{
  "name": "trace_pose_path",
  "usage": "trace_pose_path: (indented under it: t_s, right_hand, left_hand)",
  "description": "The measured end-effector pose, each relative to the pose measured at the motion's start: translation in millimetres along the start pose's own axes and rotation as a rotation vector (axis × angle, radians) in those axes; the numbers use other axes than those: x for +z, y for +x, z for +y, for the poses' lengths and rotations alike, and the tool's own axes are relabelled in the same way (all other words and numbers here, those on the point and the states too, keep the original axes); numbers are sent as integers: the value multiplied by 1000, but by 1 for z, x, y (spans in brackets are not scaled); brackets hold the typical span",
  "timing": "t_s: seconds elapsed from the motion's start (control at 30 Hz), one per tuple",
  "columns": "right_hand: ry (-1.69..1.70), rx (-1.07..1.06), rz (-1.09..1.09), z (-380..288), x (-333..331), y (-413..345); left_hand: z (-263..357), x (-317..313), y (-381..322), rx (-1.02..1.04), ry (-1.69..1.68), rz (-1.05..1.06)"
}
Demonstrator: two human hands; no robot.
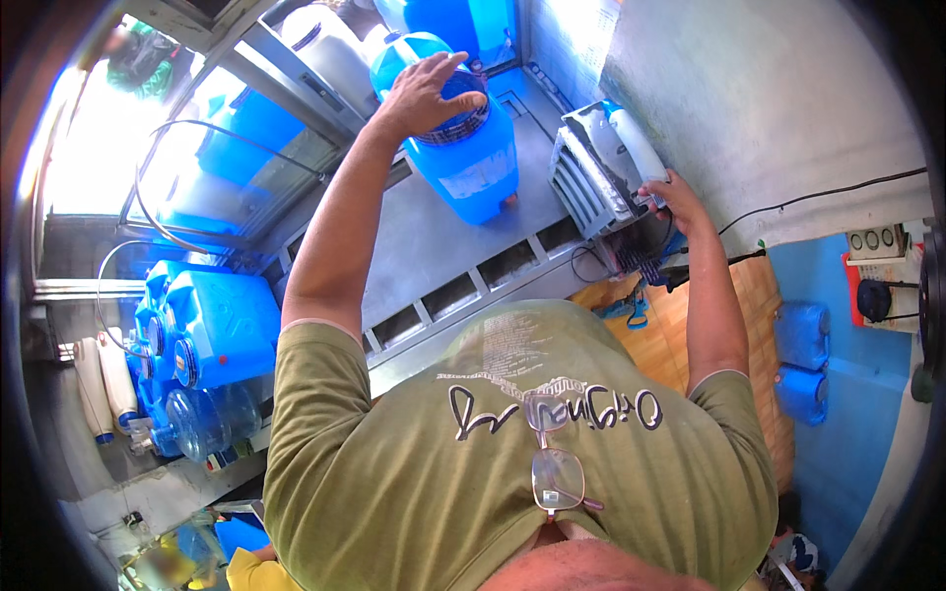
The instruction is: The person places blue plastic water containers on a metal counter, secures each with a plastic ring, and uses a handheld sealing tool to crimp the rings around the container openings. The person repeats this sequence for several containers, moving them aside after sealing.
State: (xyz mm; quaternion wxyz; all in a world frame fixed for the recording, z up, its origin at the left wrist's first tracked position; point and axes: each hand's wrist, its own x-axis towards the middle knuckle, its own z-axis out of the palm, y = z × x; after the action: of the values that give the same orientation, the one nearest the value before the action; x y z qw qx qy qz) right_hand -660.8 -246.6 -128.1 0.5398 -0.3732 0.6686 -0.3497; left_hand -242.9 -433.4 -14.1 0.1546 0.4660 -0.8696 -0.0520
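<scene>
A blue plastic water container (473,173) stands on a grey metal counter, with a dark printed band around its wide cap. My left hand (429,92) is over that cap, fingers spread and thumb apart; whether the palm touches it I cannot tell. To the right, my right hand (680,203) has its fingers around the lower end of a white handheld device (637,144) with a blue tip. The device lies against a worn white metal box with slats (591,177). A dark cable hangs below the right hand.
Blue water containers (222,318) and a clear round bottle (211,421) are stacked at left, beside white filter-like cylinders (96,380). Thin hoses (137,170) arch above them. More containers (436,22) stand behind. The counter's front (443,299) has slots. Other people appear outside and at lower left.
</scene>
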Motion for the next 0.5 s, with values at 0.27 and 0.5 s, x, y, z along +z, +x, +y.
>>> trace_pose_path:
  t_s: [0.27,0.5]
  right_hand:
    - [525,29,-180,-26,34,-42]
    - [582,-115,-493,-53,41,-47]
  left_hand:
    - [-4,5,-7,-26,-79,-4]
    - [7,-10,-1,34,11,-85]
